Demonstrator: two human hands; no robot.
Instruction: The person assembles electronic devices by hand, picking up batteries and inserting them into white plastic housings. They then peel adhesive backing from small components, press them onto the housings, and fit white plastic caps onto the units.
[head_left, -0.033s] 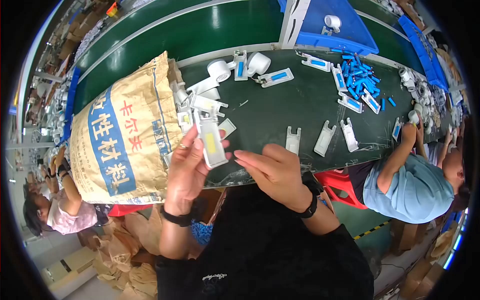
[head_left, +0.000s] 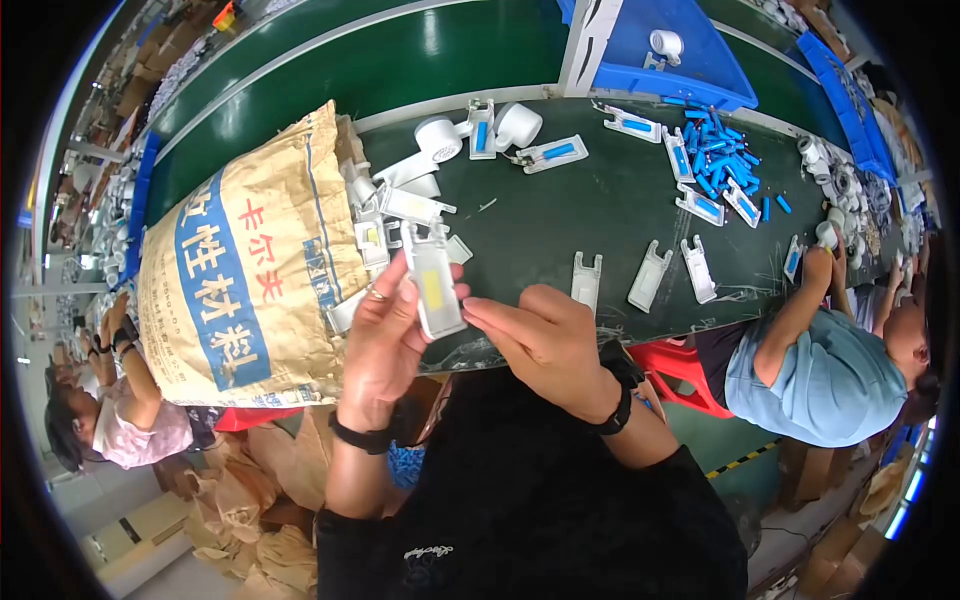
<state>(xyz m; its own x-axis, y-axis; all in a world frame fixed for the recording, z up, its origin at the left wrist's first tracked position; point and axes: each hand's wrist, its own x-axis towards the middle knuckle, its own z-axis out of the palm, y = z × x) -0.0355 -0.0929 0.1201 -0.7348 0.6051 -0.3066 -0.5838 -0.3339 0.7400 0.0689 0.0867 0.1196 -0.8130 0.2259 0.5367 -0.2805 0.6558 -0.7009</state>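
Note:
My left hand (head_left: 382,345) grips a flat white plastic housing (head_left: 434,290) with a yellow rectangular panel in its middle and a forked upper end. It is held tilted upright above the near edge of the table. My right hand (head_left: 545,345) has its thumb and forefinger pinched together at the housing's right edge. Whatever sits between those fingertips, if anything, is too small to make out. Behind the held piece lies a heap of similar white housings (head_left: 412,206) at the mouth of a large paper sack (head_left: 250,270).
Empty white housings (head_left: 651,277) lie to the right on the dark green table (head_left: 530,235). Farther back are housings holding blue cylindrical cells (head_left: 558,152), a pile of blue cells (head_left: 722,150) and white round-headed parts (head_left: 437,140). A co-worker (head_left: 815,375) sits at the right.
My left hand has shifted slightly right with the white housing. Its right edge now meets my right fingertips, which have moved slightly left. Pieces in the heap by the sack have shifted.

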